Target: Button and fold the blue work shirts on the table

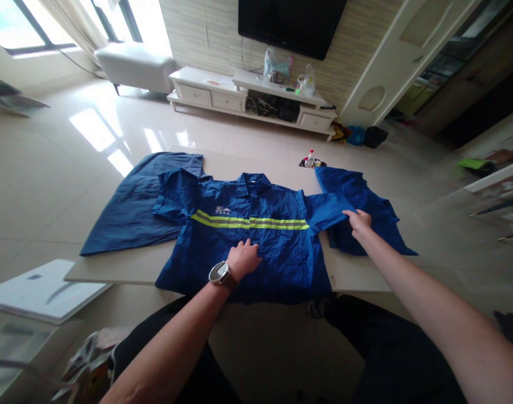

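Note:
A blue work shirt with a yellow-and-grey reflective stripe lies spread face up on a pale tabletop, its sleeves out to the sides. My left hand rests flat on the shirt's lower front, fingers apart, holding nothing. My right hand is at the end of the shirt's sleeve, its fingers closed on the hem. A blue garment lies flat to the left of the shirt, and another crumpled blue cloth lies under and beyond the sleeve.
A small bottle stands at the far table edge. A white sheet or board lies at lower left. Beyond the table are a shiny tiled floor, a white TV cabinet with bags and bottles, and a white bench.

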A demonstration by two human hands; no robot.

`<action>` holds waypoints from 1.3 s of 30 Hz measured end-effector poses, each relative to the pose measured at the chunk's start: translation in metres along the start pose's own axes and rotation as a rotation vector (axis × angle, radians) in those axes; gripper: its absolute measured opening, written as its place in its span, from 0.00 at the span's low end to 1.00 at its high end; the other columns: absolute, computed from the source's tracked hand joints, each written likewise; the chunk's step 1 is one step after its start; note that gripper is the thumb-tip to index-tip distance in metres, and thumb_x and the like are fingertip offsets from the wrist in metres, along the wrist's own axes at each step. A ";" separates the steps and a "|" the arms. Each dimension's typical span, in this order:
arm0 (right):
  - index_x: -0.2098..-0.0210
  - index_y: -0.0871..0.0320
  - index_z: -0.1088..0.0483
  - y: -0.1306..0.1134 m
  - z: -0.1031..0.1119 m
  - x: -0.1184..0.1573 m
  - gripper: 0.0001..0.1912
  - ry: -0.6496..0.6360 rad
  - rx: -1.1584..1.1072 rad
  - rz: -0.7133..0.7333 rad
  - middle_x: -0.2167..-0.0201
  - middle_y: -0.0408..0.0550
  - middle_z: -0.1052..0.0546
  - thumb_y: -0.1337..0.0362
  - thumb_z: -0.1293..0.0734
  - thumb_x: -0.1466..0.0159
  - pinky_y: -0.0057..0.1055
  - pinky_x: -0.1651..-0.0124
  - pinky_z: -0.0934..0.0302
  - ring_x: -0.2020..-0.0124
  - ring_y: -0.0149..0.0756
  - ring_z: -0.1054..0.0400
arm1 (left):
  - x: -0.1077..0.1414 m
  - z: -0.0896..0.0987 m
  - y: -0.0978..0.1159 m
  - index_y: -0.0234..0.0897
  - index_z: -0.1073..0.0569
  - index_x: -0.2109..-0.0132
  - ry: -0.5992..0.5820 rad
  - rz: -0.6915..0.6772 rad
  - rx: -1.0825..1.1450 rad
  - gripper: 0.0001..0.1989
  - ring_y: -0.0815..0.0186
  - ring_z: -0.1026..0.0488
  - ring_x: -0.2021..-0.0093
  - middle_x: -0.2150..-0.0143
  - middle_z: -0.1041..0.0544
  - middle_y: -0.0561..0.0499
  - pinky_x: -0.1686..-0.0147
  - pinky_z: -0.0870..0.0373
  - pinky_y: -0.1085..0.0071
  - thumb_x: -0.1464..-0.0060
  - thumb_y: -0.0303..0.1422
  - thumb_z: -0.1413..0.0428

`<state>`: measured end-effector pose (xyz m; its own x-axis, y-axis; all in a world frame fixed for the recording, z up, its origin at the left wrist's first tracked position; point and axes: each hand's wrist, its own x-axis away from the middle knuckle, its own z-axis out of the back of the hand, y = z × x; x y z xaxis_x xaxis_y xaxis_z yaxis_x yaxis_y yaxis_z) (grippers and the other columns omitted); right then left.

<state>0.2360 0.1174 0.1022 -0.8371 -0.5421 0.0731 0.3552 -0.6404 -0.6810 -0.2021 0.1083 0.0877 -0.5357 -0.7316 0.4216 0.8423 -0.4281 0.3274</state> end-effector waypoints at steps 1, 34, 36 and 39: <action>0.60 0.58 0.26 -0.007 -0.003 0.002 0.18 0.029 -0.029 0.087 0.67 0.44 0.21 0.52 0.25 0.44 0.34 0.61 0.30 0.64 0.40 0.27 | -0.001 0.001 -0.001 0.41 0.26 0.38 0.010 -0.011 0.005 0.23 0.41 0.32 0.32 0.29 0.32 0.33 0.40 0.29 0.49 0.36 0.43 0.45; 0.25 0.50 0.42 0.085 -0.094 0.094 0.33 -0.299 0.587 0.970 0.24 0.50 0.41 0.51 0.43 0.27 0.53 0.30 0.44 0.24 0.50 0.49 | -0.004 0.003 -0.016 0.41 0.24 0.39 -0.032 -0.056 0.091 0.22 0.46 0.24 0.38 0.34 0.25 0.37 0.42 0.27 0.56 0.37 0.42 0.44; 0.26 0.50 0.41 0.086 -0.094 0.094 0.32 -0.286 0.548 0.968 0.25 0.49 0.39 0.51 0.44 0.27 0.53 0.31 0.43 0.24 0.49 0.47 | -0.010 0.018 -0.031 0.41 0.23 0.40 0.000 -0.051 0.203 0.21 0.50 0.22 0.41 0.40 0.20 0.39 0.42 0.28 0.59 0.36 0.42 0.45; 0.28 0.48 0.38 0.087 -0.095 0.094 0.30 -0.274 0.503 0.962 0.26 0.47 0.37 0.52 0.45 0.26 0.53 0.32 0.41 0.25 0.48 0.45 | -0.016 0.045 -0.071 0.38 0.23 0.42 0.258 0.121 0.405 0.20 0.51 0.24 0.40 0.41 0.21 0.38 0.40 0.29 0.59 0.36 0.41 0.45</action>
<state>0.1489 0.0622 -0.0195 -0.0260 -0.9918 -0.1254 0.9849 -0.0039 -0.1730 -0.2560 0.1745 0.0960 -0.3601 -0.8927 0.2709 0.7795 -0.1284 0.6131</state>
